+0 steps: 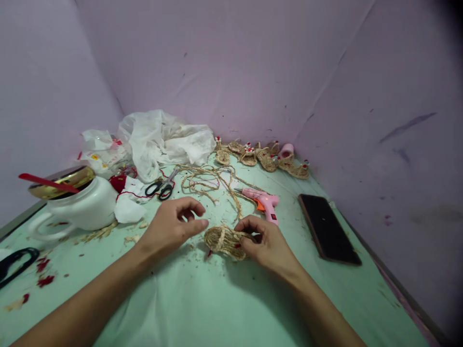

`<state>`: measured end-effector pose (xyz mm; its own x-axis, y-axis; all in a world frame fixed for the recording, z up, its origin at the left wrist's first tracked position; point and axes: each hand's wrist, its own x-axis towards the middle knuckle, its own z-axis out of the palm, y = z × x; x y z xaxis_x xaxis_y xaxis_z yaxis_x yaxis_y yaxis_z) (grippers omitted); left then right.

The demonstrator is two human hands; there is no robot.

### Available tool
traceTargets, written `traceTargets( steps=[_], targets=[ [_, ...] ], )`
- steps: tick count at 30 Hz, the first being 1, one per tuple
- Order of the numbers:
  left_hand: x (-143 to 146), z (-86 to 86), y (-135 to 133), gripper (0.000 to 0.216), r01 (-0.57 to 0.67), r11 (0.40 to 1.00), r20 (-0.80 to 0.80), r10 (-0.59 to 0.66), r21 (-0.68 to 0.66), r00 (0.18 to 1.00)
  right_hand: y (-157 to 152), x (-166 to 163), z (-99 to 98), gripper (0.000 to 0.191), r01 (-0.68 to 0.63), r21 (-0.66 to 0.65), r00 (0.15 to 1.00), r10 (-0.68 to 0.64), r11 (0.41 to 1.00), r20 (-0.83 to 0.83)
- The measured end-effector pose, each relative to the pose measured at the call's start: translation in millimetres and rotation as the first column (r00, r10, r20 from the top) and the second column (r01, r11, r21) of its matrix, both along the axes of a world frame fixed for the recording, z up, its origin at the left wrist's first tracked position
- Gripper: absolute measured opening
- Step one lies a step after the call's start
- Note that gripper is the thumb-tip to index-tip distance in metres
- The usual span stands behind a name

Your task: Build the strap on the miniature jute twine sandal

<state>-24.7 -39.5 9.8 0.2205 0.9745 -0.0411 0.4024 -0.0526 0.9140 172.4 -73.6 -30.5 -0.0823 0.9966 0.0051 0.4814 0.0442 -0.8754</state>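
Your right hand [265,241] pinches the right-hand end of the coiled rope piece [224,238] between thumb and fingers. Your left hand [177,224] holds nothing; thumb and forefinger are parted, the tips just beside the near-left edge of the piece but apart from it.

Position: the piece is low over the green table [181,308], in front of you and between your two hands. Whether its underside touches the cloth, cannot tell.

Done, as far as visible: the rope is wound into a flat, long coil, and a plaited-looking band [218,239] crosses it towards the left end. Bits of red show at the lower left and near your right fingertips; too small to identify.

For comparison: a row of rope pieces [265,160] stands along the back wall, several with red and white trim on top. No such trim is visible on the piece in your grip, so I judge it part-made; your fingers hide its right end. Exact count in the row uncertain, as they overlap.

Material left: loose twine [202,179] lies beyond your hands. The pink glue gun [265,200] and the scissors [162,186] lie on the cloth, neither in your grip.
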Motion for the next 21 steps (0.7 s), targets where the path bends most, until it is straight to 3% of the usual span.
traceTargets(
  steps=[2, 4, 9, 15, 18, 20, 21],
  targets=[
    [4.0, -2.4, -0.4, 0.018, 0.134, 0.98, -0.005, -0.137, -0.149, 0.991, -2.2, -3.2, 1.9, 0.019, -0.008, 0.06, 1.0, 0.009, 0.998, -0.01],
    [9.6, -7.7, -3.7, 0.013, 0.181, 0.962, 0.023, -0.18, -0.203, 0.983, -4.3, -7.1, 3.6, 0.023, -0.041, 0.114, 0.999, 0.044, 0.993, -0.018],
    [19.3, -12.6, -13.1, 0.006, 0.135, 0.97, 0.064, -0.125, -0.204, 0.99, -7.0, -13.9, -2.4, 0.024, -0.097, 0.2, 0.995, 0.092, 0.975, 0.033],
    [12.7, -4.3, -4.2, 0.018, 0.123, 0.932, 0.187, -0.061, -0.341, 0.98, -9.1, -15.6, -8.4, 0.014, -0.089, 0.279, 0.996, 0.079, 0.956, 0.049],
    [-1.8, 0.6, 13.9, 0.019, -0.035, 0.978, 0.113, 0.06, -0.208, 0.992, -10.3, -16.6, -6.6, 0.01, -0.105, 0.266, 0.994, 0.095, 0.958, 0.052],
    [-16.9, 8.2, 24.3, 0.019, -0.203, 0.979, -0.06, 0.203, 0.007, 0.977, -10.4, -16.7, -6.9, 0.008, -0.102, 0.245, 0.994, 0.089, 0.964, 0.066],
    [-25.5, 13.6, 26.3, 0.019, -0.277, 0.952, -0.136, 0.294, 0.13, 0.946, -10.1, -16.5, -7.9, 0.008, -0.109, 0.233, 0.993, 0.094, 0.966, 0.075]
  ],
)
